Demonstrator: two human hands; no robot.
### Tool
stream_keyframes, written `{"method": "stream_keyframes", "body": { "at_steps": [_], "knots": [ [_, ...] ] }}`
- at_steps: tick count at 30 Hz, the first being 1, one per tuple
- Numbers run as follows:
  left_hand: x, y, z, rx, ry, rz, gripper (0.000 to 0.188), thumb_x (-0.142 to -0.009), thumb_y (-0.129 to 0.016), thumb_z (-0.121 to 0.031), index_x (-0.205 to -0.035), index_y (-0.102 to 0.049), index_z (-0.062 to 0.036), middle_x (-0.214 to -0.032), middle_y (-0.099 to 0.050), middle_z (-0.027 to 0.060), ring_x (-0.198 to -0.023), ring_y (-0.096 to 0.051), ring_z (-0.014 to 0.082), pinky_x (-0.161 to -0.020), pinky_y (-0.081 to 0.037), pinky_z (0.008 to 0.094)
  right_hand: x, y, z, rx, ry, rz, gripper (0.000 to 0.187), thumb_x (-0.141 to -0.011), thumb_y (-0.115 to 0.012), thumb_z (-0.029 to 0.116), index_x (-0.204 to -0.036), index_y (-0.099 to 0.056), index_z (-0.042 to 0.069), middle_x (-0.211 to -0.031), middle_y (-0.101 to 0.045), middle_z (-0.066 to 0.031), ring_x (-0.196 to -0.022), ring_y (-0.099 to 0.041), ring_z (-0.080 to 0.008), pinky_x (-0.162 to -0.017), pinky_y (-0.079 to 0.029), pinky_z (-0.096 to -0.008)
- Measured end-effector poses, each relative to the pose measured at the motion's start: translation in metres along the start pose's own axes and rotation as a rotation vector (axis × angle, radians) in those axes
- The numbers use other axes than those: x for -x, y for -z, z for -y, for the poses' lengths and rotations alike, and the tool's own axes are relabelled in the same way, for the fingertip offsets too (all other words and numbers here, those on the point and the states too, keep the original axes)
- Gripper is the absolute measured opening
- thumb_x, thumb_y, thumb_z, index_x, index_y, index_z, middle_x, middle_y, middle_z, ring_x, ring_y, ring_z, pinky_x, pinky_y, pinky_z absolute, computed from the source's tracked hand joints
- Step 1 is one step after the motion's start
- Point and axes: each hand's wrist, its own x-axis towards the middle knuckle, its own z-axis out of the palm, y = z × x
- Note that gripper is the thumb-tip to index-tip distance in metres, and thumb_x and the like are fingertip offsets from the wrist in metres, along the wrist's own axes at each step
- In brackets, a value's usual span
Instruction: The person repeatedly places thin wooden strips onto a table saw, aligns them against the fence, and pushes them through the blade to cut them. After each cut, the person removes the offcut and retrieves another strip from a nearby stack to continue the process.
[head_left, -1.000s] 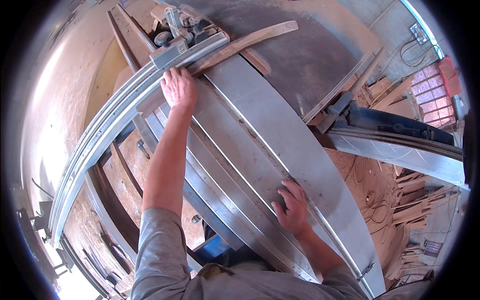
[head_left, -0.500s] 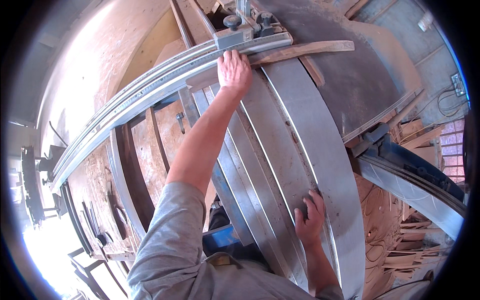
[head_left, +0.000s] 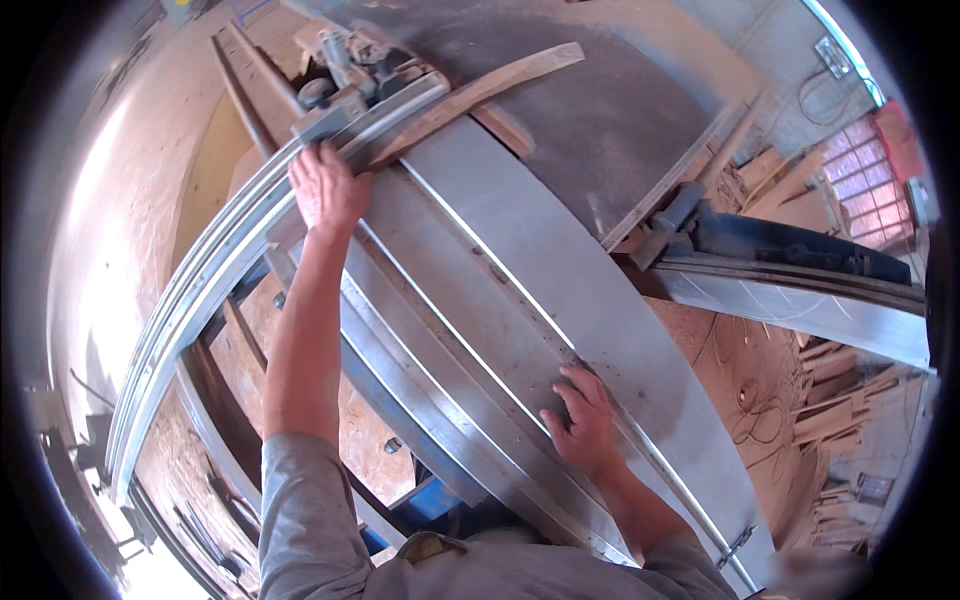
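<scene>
My left hand point(head_left: 330, 190) lies with fingers stretched over a wooden strip, its fingertips at a metal rail fence point(head_left: 205, 265). The slightly curved brown wooden strip point(head_left: 490, 92) runs along the fence, passes under that hand and sticks out beyond the fence's end to the right. Just past my fingertips, a clamp block with a dark knob point(head_left: 317, 93) sits on the fence. Lower right, my right hand point(head_left: 585, 420) hovers over or rests on the grey slotted metal machine table point(head_left: 500, 215), fingers apart and nothing in them; contact cannot be made out.
A dark dusty board surface point(head_left: 590, 130) adjoins the table at the far side. At the right, a blue and grey machine beam point(head_left: 800, 285) juts out. Offcuts of wood point(head_left: 835, 400) and a cable point(head_left: 765, 420) lie on the floor. A small block point(head_left: 503, 130) lies by the strip.
The whole view has turned and shifted, so fence and strip appear farther left. My left hand stays on the strip beside the knob, and my right hand stays over the table.
</scene>
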Motion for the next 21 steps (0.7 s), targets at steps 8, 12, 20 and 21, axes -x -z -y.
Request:
{"method": "stream_keyframes", "body": {
  "at_steps": [8, 12, 20, 21],
  "knots": [
    [0.001, 0.015, 0.001, -0.055, 0.113, 0.116, 0.079, -0.069, -0.084, -0.039, -0.131, -0.052, -0.0019, -0.134, -0.050, 0.0228, -0.130, -0.043, 0.0389, -0.111, -0.034, 0.0469, 0.002, 0.000, -0.001, -0.033, -0.052, -0.011, 0.039, -0.073, -0.080, 0.013, -0.107, -0.065, 0.000, -0.130, -0.058, -0.0183, -0.120, -0.056, -0.0381, -0.101, -0.046, -0.0470],
    [-0.006, 0.013, 0.005, -0.057, 0.106, 0.200, 0.082, -0.069, -0.083, -0.041, -0.134, -0.050, -0.0040, -0.137, -0.049, 0.0187, -0.131, -0.043, 0.0368, -0.112, -0.033, 0.0480, -0.001, 0.004, 0.001, -0.068, -0.045, -0.004, 0.040, -0.073, -0.080, 0.013, -0.108, -0.064, -0.001, -0.129, -0.058, -0.0188, -0.119, -0.056, -0.0386, -0.100, -0.045, -0.0478],
    [-0.013, 0.015, 0.000, -0.177, 0.147, 0.245, 0.083, -0.071, -0.083, -0.043, -0.136, -0.047, -0.0062, -0.137, -0.049, 0.0173, -0.133, -0.042, 0.0350, -0.112, -0.033, 0.0458, -0.052, -0.016, 0.017, -0.158, 0.105, -0.043, 0.043, -0.081, -0.077, 0.016, -0.117, -0.061, -0.002, -0.130, -0.057, -0.0195, -0.120, -0.055, -0.0367, -0.103, -0.044, -0.0456],
    [-0.012, 0.015, 0.002, -0.196, 0.161, 0.261, 0.083, -0.072, -0.083, -0.045, -0.136, -0.047, -0.0070, -0.137, -0.049, 0.0167, -0.133, -0.043, 0.0343, -0.112, -0.033, 0.0448, -0.078, -0.028, 0.026, -0.224, 0.170, -0.066, 0.043, -0.082, -0.077, 0.016, -0.118, -0.061, -0.002, -0.129, -0.057, -0.0198, -0.120, -0.055, -0.0368, -0.103, -0.045, -0.0456]
  ]
}}
